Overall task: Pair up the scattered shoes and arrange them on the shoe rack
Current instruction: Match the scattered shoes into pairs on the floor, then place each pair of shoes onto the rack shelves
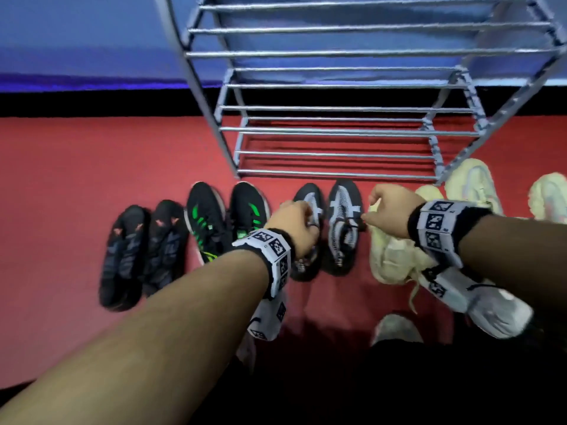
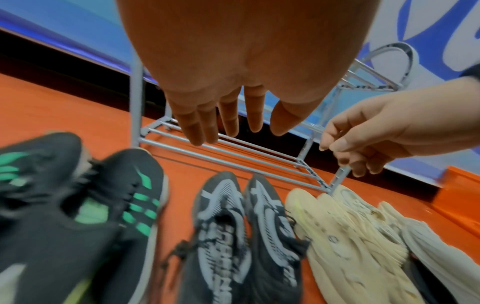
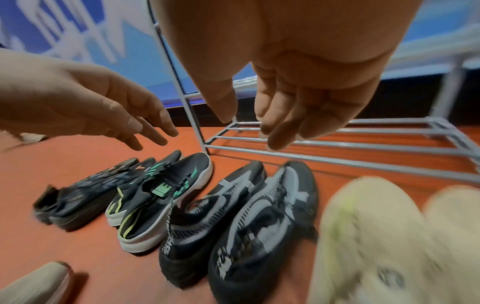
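Shoes all on red floor (image 1: 76, 167), lined up in front of shoe rack (image 1: 337, 130), nothing on rack bars. Left hand (image 1: 294, 225) hovers over black-and-white pair (image 1: 340, 225), fingers (image 2: 202, 131) straight, loose, grip holding nothing. Right hand (image 1: 389, 210) over cream shoe (image 1: 389, 259), fingers relaxed, slightly bent, also holding nothing. Further out: black-green pair (image 1: 221, 219) just left, then dark pair (image 1: 141, 256) at far left. More cream shoes (image 1: 472, 182) by rack's right leg.
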`<state>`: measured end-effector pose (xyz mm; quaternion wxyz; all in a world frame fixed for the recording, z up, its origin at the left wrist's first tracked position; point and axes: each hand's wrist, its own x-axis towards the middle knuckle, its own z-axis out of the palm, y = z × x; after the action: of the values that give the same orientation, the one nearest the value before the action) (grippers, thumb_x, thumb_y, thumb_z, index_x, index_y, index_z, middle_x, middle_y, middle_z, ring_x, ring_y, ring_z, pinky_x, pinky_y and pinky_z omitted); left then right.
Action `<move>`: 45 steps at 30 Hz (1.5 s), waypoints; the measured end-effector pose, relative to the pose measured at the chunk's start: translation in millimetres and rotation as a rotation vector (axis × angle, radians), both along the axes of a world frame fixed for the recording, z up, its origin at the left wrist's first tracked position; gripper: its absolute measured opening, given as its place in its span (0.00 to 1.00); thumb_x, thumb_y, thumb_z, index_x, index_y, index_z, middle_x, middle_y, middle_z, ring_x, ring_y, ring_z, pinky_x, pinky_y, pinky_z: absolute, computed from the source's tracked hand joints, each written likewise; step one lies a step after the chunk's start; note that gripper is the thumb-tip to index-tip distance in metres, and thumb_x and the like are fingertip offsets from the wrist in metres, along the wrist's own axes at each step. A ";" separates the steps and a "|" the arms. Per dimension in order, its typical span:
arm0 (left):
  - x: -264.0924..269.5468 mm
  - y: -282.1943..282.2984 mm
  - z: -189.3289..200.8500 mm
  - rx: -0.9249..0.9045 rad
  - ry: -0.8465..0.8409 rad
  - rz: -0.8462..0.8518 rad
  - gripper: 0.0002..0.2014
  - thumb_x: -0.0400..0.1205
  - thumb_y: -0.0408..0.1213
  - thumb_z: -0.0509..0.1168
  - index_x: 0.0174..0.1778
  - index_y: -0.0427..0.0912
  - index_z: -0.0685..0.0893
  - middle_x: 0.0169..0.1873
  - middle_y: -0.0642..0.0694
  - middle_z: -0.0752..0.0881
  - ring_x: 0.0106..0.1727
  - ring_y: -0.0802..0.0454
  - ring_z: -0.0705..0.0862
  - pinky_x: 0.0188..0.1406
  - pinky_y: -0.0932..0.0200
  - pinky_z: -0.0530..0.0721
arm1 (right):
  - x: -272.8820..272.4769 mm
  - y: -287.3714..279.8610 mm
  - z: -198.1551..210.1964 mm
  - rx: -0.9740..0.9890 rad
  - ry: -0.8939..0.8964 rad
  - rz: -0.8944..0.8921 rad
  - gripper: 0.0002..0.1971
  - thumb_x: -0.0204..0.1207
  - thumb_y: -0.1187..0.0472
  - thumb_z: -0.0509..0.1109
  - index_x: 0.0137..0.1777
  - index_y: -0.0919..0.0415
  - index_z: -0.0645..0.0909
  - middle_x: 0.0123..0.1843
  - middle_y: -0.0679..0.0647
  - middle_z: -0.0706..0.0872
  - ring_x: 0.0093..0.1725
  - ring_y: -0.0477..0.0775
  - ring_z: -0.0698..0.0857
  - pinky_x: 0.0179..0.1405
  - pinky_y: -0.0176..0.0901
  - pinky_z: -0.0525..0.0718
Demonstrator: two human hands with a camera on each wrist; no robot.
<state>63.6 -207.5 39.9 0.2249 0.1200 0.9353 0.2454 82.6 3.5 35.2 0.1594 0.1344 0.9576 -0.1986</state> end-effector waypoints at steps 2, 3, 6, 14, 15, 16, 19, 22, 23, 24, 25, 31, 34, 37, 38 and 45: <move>-9.2 -31.0 12.8 -0.010 0.020 0.070 0.16 0.77 0.40 0.65 0.60 0.40 0.83 0.61 0.38 0.80 0.61 0.40 0.81 0.64 0.52 0.78 | -25.5 -20.8 19.5 0.038 0.016 0.112 0.12 0.71 0.51 0.74 0.48 0.55 0.78 0.42 0.52 0.84 0.43 0.58 0.83 0.41 0.44 0.79; -12.3 -47.0 20.6 -0.019 0.037 0.110 0.15 0.77 0.40 0.65 0.58 0.41 0.83 0.61 0.39 0.81 0.59 0.40 0.82 0.60 0.52 0.79 | -37.1 -33.4 29.7 0.044 0.031 0.154 0.12 0.71 0.51 0.74 0.48 0.55 0.78 0.42 0.52 0.85 0.43 0.58 0.83 0.43 0.45 0.81; -17.7 -94.8 42.5 -0.041 0.088 0.228 0.09 0.75 0.39 0.64 0.49 0.45 0.83 0.53 0.43 0.82 0.52 0.41 0.84 0.51 0.54 0.81 | -63.8 -80.7 57.2 0.045 0.081 0.268 0.13 0.70 0.50 0.75 0.49 0.53 0.77 0.42 0.48 0.82 0.43 0.56 0.83 0.47 0.45 0.81; -0.7 -212.0 84.8 -0.090 0.113 0.456 0.15 0.70 0.45 0.62 0.46 0.42 0.84 0.47 0.39 0.86 0.49 0.36 0.86 0.50 0.45 0.86 | -82.0 -256.2 96.2 -0.018 0.169 0.576 0.10 0.72 0.54 0.75 0.48 0.54 0.78 0.42 0.51 0.81 0.46 0.57 0.82 0.46 0.43 0.78; 2.0 -227.1 91.6 -0.090 0.119 0.491 0.16 0.70 0.46 0.62 0.49 0.42 0.84 0.49 0.39 0.86 0.49 0.36 0.86 0.52 0.45 0.86 | -78.9 -277.5 97.4 -0.026 0.172 0.598 0.11 0.72 0.53 0.75 0.49 0.54 0.78 0.42 0.51 0.82 0.47 0.58 0.83 0.47 0.44 0.80; 4.1 -242.0 98.3 -0.074 0.133 0.525 0.17 0.72 0.47 0.63 0.52 0.42 0.84 0.51 0.39 0.86 0.51 0.36 0.85 0.53 0.44 0.86 | -75.6 -296.7 99.6 -0.029 0.174 0.615 0.11 0.71 0.53 0.75 0.49 0.54 0.78 0.43 0.51 0.82 0.47 0.59 0.83 0.48 0.45 0.80; 9.8 -290.0 121.3 -0.033 0.178 0.627 0.18 0.75 0.45 0.66 0.59 0.41 0.83 0.57 0.37 0.84 0.56 0.36 0.84 0.58 0.44 0.84 | -69.7 -351.5 112.7 -0.071 0.188 0.641 0.13 0.71 0.53 0.75 0.52 0.54 0.79 0.45 0.52 0.83 0.49 0.59 0.83 0.46 0.44 0.76; 13.6 -335.3 144.6 -0.035 0.217 0.695 0.18 0.77 0.41 0.66 0.61 0.39 0.83 0.58 0.38 0.85 0.58 0.37 0.84 0.59 0.47 0.84 | -67.0 -403.2 130.7 -0.111 0.207 0.686 0.15 0.71 0.53 0.76 0.54 0.55 0.79 0.47 0.53 0.84 0.49 0.59 0.84 0.46 0.44 0.77; 15.6 -348.3 153.8 -0.036 0.227 0.719 0.17 0.77 0.40 0.66 0.61 0.39 0.84 0.58 0.38 0.86 0.58 0.37 0.84 0.58 0.49 0.84 | -66.2 -418.8 135.7 -0.126 0.214 0.704 0.14 0.71 0.53 0.75 0.53 0.54 0.79 0.47 0.53 0.85 0.49 0.59 0.84 0.47 0.45 0.78; 17.1 -361.7 161.0 -0.032 0.244 0.741 0.17 0.77 0.39 0.65 0.61 0.39 0.84 0.57 0.38 0.86 0.57 0.38 0.84 0.57 0.50 0.84 | -65.1 -433.8 140.1 -0.138 0.221 0.718 0.13 0.71 0.53 0.75 0.52 0.53 0.78 0.48 0.54 0.85 0.48 0.59 0.84 0.47 0.45 0.79; 18.8 -373.2 168.2 -0.028 0.256 0.757 0.16 0.77 0.39 0.65 0.60 0.39 0.84 0.57 0.39 0.87 0.57 0.38 0.84 0.56 0.51 0.84 | -63.8 -447.1 144.1 -0.146 0.229 0.729 0.13 0.71 0.53 0.75 0.52 0.52 0.78 0.48 0.53 0.85 0.48 0.58 0.84 0.47 0.45 0.79; 35.5 -416.0 174.4 0.034 0.259 0.873 0.15 0.77 0.40 0.66 0.58 0.39 0.84 0.53 0.38 0.87 0.54 0.38 0.85 0.53 0.50 0.84 | -48.2 -498.7 148.9 -0.109 0.228 0.766 0.12 0.70 0.53 0.74 0.52 0.53 0.78 0.42 0.53 0.86 0.42 0.59 0.85 0.41 0.45 0.80; 30.0 -410.3 163.8 0.073 0.215 0.837 0.18 0.78 0.41 0.67 0.62 0.38 0.82 0.57 0.38 0.86 0.56 0.38 0.85 0.56 0.48 0.85 | -47.1 -505.0 143.4 -0.071 0.189 0.774 0.12 0.69 0.54 0.74 0.49 0.54 0.77 0.39 0.54 0.86 0.38 0.58 0.85 0.37 0.47 0.81; 17.9 -402.8 149.6 0.080 0.184 0.800 0.19 0.79 0.42 0.67 0.64 0.37 0.81 0.58 0.37 0.85 0.57 0.37 0.84 0.58 0.46 0.84 | -52.9 -498.1 134.4 -0.038 0.156 0.758 0.12 0.69 0.54 0.74 0.49 0.53 0.78 0.40 0.54 0.86 0.38 0.57 0.85 0.36 0.47 0.83; 12.3 -401.0 143.2 0.073 0.178 0.791 0.19 0.79 0.42 0.67 0.63 0.37 0.81 0.58 0.37 0.85 0.57 0.37 0.84 0.57 0.46 0.85 | -56.3 -493.8 129.9 -0.041 0.154 0.738 0.12 0.69 0.54 0.75 0.50 0.53 0.78 0.41 0.54 0.86 0.38 0.58 0.85 0.35 0.46 0.81; -30.8 -374.1 89.4 0.041 0.079 0.740 0.15 0.79 0.38 0.65 0.60 0.38 0.82 0.47 0.41 0.84 0.46 0.40 0.84 0.47 0.51 0.84 | -79.8 -463.9 75.9 -0.106 0.075 0.635 0.08 0.72 0.55 0.69 0.47 0.57 0.77 0.38 0.57 0.87 0.34 0.59 0.83 0.33 0.46 0.79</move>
<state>32.8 -581.6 129.3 0.0822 -0.2125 0.9181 0.3242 2.9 -460.4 111.1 0.1847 -0.1870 0.9453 -0.1932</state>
